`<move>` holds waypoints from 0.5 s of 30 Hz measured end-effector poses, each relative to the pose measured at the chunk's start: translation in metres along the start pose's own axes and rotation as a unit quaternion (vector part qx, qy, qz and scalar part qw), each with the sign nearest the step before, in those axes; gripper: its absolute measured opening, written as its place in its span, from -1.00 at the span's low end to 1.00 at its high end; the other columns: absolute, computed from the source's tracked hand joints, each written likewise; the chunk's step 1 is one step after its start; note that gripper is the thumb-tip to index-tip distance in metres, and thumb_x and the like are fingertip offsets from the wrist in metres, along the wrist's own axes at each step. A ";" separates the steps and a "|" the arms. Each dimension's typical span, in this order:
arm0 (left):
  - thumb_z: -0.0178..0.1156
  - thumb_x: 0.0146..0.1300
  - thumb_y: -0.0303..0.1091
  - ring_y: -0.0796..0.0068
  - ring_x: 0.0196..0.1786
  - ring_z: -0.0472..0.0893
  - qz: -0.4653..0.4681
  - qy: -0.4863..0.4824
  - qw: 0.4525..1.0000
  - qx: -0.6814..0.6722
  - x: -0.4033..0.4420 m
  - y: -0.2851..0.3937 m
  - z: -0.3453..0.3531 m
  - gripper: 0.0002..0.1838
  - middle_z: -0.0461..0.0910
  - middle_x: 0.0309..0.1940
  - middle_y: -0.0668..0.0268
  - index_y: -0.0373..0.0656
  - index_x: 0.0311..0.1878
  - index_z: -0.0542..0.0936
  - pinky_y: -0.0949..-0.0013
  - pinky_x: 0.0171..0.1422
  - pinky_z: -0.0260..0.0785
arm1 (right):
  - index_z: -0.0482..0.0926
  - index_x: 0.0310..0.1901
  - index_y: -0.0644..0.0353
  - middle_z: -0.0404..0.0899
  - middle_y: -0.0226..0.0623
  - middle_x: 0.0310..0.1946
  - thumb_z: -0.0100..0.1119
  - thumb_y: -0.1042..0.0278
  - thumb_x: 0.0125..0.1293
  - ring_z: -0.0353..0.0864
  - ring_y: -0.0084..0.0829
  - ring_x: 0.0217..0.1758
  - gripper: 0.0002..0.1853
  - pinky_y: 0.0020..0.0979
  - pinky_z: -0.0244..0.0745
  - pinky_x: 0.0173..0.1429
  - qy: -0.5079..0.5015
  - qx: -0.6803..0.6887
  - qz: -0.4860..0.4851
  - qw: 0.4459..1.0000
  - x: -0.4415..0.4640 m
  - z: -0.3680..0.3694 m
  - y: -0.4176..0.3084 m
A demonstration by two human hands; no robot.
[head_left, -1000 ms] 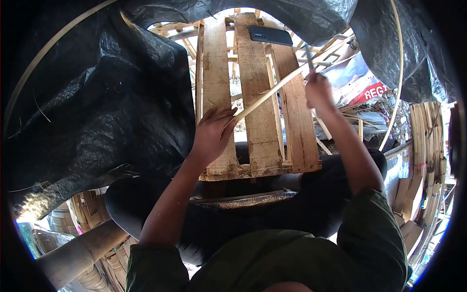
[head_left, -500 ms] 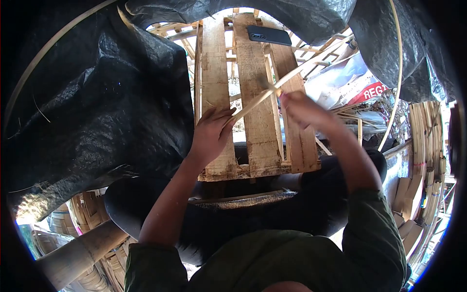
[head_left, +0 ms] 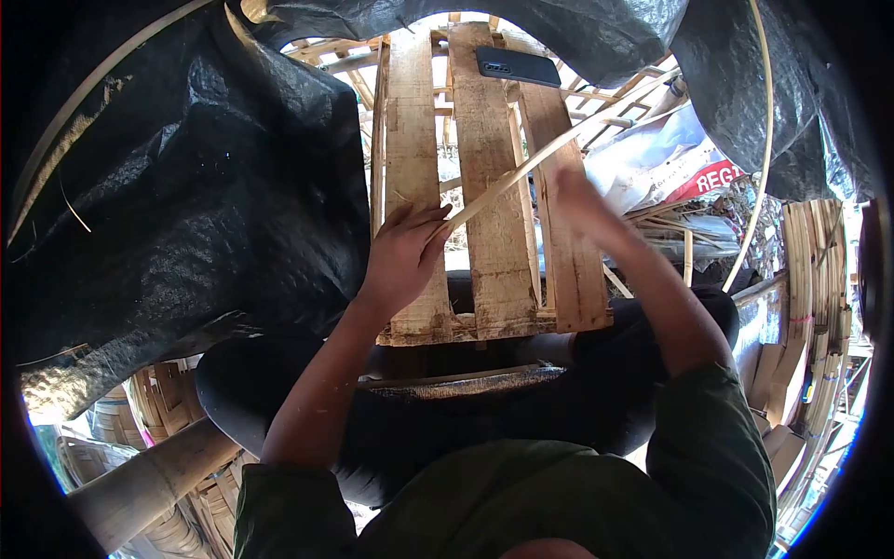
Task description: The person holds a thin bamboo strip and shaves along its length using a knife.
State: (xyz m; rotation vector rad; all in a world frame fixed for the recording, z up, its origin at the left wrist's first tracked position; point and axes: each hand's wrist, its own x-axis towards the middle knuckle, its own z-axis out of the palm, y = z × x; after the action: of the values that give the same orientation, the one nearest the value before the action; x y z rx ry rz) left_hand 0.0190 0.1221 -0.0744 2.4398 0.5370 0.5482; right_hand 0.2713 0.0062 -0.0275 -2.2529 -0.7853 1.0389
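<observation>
A pale bamboo strip [head_left: 503, 184] slants across the wooden slat bench [head_left: 498, 270], running up to the right. My left hand [head_left: 407, 252] is closed on its lower end, pressing it against the left slats. My right hand [head_left: 584, 207] is a fist smeared by motion, just right of the strip and apart from it. The knife it gripped half a second ago is lost in the blur.
A dark phone [head_left: 518, 67] lies at the far end of the bench. Black plastic sheeting [head_left: 233, 214] hangs at the left and above. Bundled bamboo strips [head_left: 812, 270] stand at the right. A printed sack [head_left: 666, 158] lies beyond the bench, and a thick bamboo pole [head_left: 154, 484] lies at lower left.
My right hand has moved slightly up and away from the strip. The knife blade that showed over the strip is no longer distinct. My left hand and the strip have stayed in place.
</observation>
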 end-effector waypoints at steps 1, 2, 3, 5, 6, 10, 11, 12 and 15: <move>0.11 0.42 -0.41 0.14 0.19 0.60 0.000 0.001 1.000 0.000 0.000 0.000 0.000 -0.77 0.67 0.09 0.16 -0.27 0.03 0.64 0.00 0.53 0.24 | 0.35 -0.25 0.16 0.29 -0.53 -0.62 -0.25 -0.08 0.63 0.29 -0.60 -0.72 -0.55 -0.39 0.34 -0.65 -0.102 -0.013 -0.006 0.995 -0.003 0.021 0.011; 0.12 0.42 -0.41 0.14 0.19 0.60 -0.004 -0.002 1.000 -0.003 0.000 0.001 -0.001 -0.78 0.67 0.10 0.16 -0.27 0.02 0.64 0.00 0.53 0.24 | 0.33 -0.26 0.14 0.26 -0.57 -0.62 -0.22 -0.10 0.63 0.27 -0.64 -0.72 -0.55 -0.42 0.31 -0.67 -0.072 0.006 0.017 0.997 -0.018 0.033 0.000; 0.12 0.42 -0.41 0.14 0.20 0.60 -0.008 -0.005 1.000 -0.005 0.001 0.000 -0.002 -0.78 0.67 0.10 0.16 -0.28 0.02 0.64 0.00 0.54 0.23 | 0.33 -0.26 0.14 0.26 -0.57 -0.62 -0.22 -0.10 0.63 0.27 -0.64 -0.72 -0.55 -0.42 0.31 -0.67 -0.071 0.007 0.015 0.997 -0.018 0.020 -0.008; 0.12 0.42 -0.41 0.15 0.20 0.60 -0.007 -0.009 1.000 -0.003 0.001 0.003 -0.003 -0.78 0.67 0.10 0.16 -0.27 0.01 0.64 0.00 0.54 0.23 | 0.34 -0.26 0.12 0.26 -0.57 -0.60 -0.20 -0.06 0.63 0.28 -0.68 -0.70 -0.59 -0.48 0.23 -0.68 -0.134 -0.009 -0.004 0.991 -0.008 -0.017 -0.013; 0.12 0.42 -0.41 0.15 0.21 0.60 -0.007 -0.008 1.000 0.000 0.001 0.004 -0.003 -0.78 0.66 0.11 0.16 -0.27 0.01 0.64 0.00 0.54 0.22 | 0.36 -0.24 0.12 0.29 -0.57 -0.60 -0.19 0.01 0.63 0.26 -0.71 -0.68 -0.63 -0.54 0.15 -0.69 -0.073 0.083 -0.005 0.994 0.003 -0.024 -0.006; 0.12 0.42 -0.41 0.14 0.21 0.59 0.004 -0.001 1.000 -0.007 0.001 0.001 -0.001 -0.78 0.66 0.10 0.14 -0.27 0.01 0.64 0.00 0.54 0.22 | 0.37 -0.19 0.25 0.32 -0.46 -0.60 -0.24 0.07 0.63 0.29 -0.60 -0.70 -0.61 -0.46 0.18 -0.70 -0.019 -0.003 0.017 1.000 0.001 0.011 0.001; 0.12 0.42 -0.41 0.14 0.21 0.59 0.004 -0.004 1.000 -0.007 0.000 0.000 -0.002 -0.78 0.66 0.10 0.14 -0.27 0.01 0.64 0.00 0.54 0.22 | 0.37 -0.18 0.28 0.32 -0.44 -0.60 -0.25 0.07 0.63 0.31 -0.57 -0.70 -0.60 -0.43 0.21 -0.69 -0.097 0.031 0.034 0.994 -0.020 0.026 -0.009; 0.12 0.42 -0.40 0.14 0.22 0.59 0.004 -0.008 1.000 -0.007 0.000 0.000 -0.002 -0.78 0.66 0.10 0.14 -0.27 0.01 0.64 0.00 0.53 0.22 | 0.38 -0.18 0.25 0.31 -0.48 -0.60 -0.21 0.04 0.62 0.30 -0.60 -0.68 -0.61 -0.45 0.22 -0.68 -0.069 -0.013 -0.008 0.997 -0.018 0.030 -0.005; 0.11 0.43 -0.39 0.15 0.23 0.58 -0.004 -0.013 1.000 0.004 0.000 0.001 -0.002 -0.77 0.66 0.11 0.16 -0.27 0.02 0.64 0.00 0.53 0.23 | 0.38 -0.20 0.19 0.28 -0.53 -0.61 -0.18 0.00 0.62 0.26 -0.64 -0.68 -0.61 -0.48 0.20 -0.68 -0.119 0.005 -0.003 0.993 -0.001 -0.018 -0.009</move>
State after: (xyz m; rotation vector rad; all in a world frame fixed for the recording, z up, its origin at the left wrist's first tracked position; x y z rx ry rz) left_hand 0.0188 0.1221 -0.0720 2.4472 0.5391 0.5120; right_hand 0.2826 0.0081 -0.0105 -2.1415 -0.8804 1.3215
